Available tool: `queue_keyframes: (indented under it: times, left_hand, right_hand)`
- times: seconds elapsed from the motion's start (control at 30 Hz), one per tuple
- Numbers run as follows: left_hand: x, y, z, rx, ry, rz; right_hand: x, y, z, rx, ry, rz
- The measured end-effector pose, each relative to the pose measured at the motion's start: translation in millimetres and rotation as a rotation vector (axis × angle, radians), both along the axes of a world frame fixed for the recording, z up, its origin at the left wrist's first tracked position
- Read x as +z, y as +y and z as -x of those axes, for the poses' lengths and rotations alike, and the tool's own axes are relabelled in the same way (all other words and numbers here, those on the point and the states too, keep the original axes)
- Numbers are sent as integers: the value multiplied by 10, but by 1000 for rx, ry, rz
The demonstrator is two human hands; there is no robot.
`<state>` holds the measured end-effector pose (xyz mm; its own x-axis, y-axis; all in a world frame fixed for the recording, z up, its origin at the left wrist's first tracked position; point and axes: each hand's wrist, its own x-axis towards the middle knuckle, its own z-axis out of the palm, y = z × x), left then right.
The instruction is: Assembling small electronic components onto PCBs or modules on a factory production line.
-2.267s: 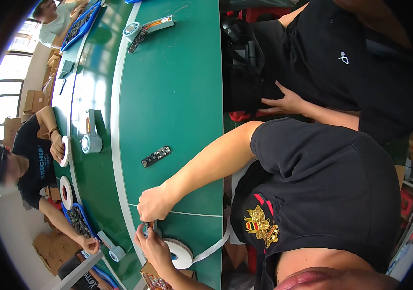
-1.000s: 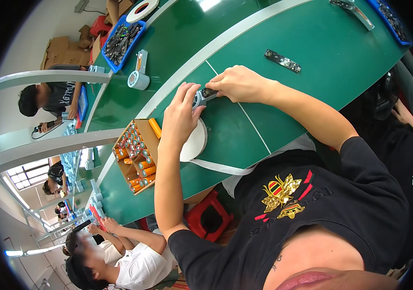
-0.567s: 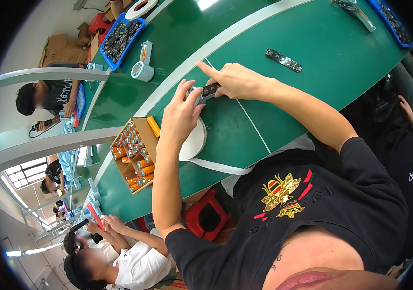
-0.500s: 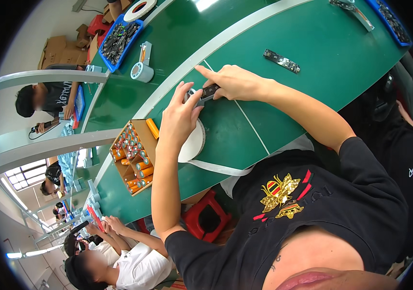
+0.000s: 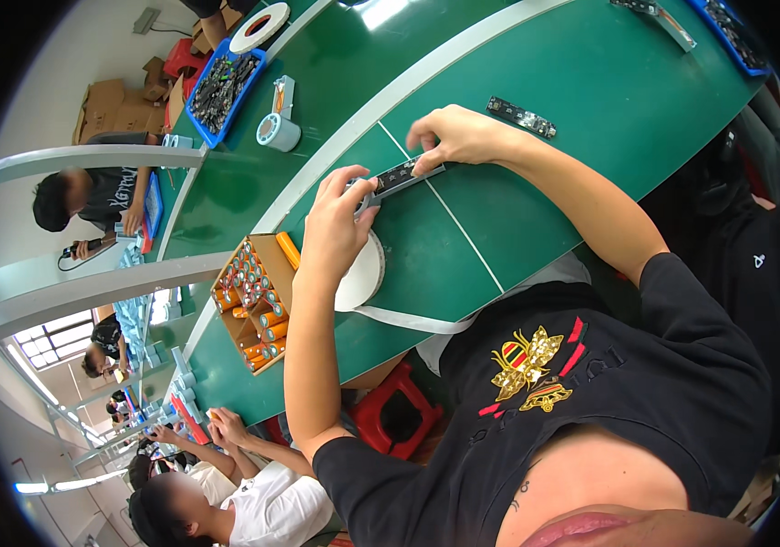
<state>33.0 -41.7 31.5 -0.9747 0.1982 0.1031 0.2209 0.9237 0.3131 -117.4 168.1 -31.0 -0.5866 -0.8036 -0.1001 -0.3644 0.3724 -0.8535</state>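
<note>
Over the green table, my left hand [image 5: 337,219] is closed around the near end of a narrow grey housing, its fingers curled about the wider end. A long black circuit board [image 5: 398,176] lies along the housing's slim part. My right hand [image 5: 463,137] is closed at the far end of the board, thumb and fingertips on it, index finger bent above. Just beyond my right hand, a second black circuit board [image 5: 522,118] lies on the table. Partly under my left wrist is a white tape roll [image 5: 364,278], its loose strip [image 5: 417,319] trailing toward my body.
A cardboard box [image 5: 267,246] of orange battery cells stands left of my left forearm. Across the light divider are a blue tray [image 5: 256,75] of black parts and a pale-blue housing [image 5: 278,133]. Another housing [image 5: 672,29] lies far right. Co-workers [image 5: 267,501] sit along the left.
The board now shows along the housing, with more of it visible between my hands. My right hand has shifted slightly right and its pointing index finger has bent in.
</note>
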Motion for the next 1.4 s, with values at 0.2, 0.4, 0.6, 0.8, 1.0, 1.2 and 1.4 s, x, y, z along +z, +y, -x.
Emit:
queue_keyframes:
  times: [0.2,0.4,0.6,0.8,1.0,1.2,1.4]
  left_hand:
    - [3,-38,29,-22,49,56]
    - [165,-105,439,12,-190,-118]
    - [336,-33,1585,201,248,30]
    - [-373,129,2799,496,68,171]
    - [-19,-433,3049,132,-103,232]
    - [-68,-560,2406,629,-252,351]
    - [-209,-766,1837,647,-119,30]
  right_hand:
    - [263,233,179,-207,88,326]
    - [112,826,694,-364,455,-16]
    - [415,881,457,-161,208,-533]
    - [160,861,583,-169,107,-359]
    - [233,701,646,-321,439,-321]
    - [158,783,668,-440,358,-207]
    - [74,471,509,-302,396,-92]
